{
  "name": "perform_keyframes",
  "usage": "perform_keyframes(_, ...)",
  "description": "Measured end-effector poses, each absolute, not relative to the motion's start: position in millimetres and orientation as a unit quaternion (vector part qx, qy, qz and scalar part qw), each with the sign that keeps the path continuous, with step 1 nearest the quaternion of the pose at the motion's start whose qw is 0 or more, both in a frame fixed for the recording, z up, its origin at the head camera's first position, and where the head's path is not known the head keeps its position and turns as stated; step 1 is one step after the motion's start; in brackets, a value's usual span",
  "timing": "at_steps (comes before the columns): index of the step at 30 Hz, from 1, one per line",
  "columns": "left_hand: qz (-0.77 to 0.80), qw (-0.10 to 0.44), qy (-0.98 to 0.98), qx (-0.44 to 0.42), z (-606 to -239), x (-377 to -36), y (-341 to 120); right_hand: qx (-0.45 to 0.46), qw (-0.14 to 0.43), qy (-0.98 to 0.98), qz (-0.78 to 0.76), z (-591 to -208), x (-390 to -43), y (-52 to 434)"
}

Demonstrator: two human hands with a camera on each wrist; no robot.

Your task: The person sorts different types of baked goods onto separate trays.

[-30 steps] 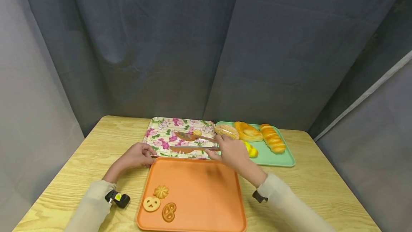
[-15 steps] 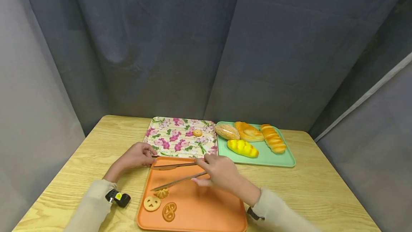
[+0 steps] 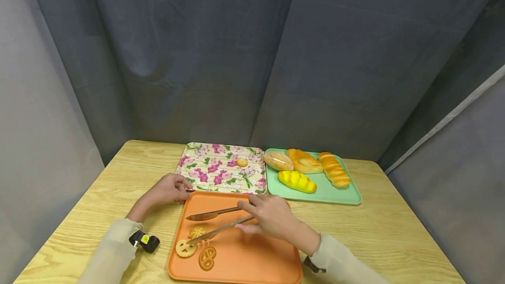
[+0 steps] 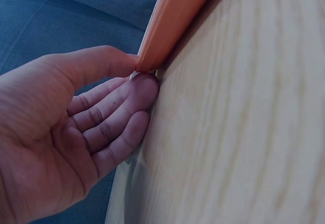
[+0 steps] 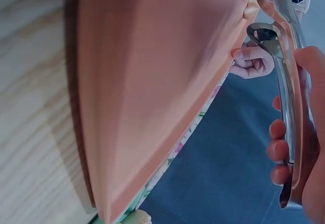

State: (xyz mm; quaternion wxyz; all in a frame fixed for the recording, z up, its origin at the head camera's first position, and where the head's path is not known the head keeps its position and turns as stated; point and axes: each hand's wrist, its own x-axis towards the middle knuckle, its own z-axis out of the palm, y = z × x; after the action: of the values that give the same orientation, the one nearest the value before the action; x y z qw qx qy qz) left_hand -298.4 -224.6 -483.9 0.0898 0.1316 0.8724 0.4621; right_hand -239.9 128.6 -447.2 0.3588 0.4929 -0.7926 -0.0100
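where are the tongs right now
In the head view the tongs are in the right hand, over the left part of the orange tray, tips at the flower cookie.

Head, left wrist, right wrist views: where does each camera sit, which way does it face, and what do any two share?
Head: above, facing forward and down at the wooden table; both forearms, left hand, right hand holding tongs.
Left wrist: beside the palm, facing the left hand pinching the orange tray corner.
Right wrist: under the right hand, looking along the tongs.
Shared: all three show the orange tray.
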Motion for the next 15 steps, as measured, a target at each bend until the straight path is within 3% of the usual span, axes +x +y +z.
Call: perform_keyframes(15,0.460,0.086,0.873,0.140,-482.9,-298.1,-224.9,0.490,0.354,-0.797,0.000,-449.9,-238.1,125.6)
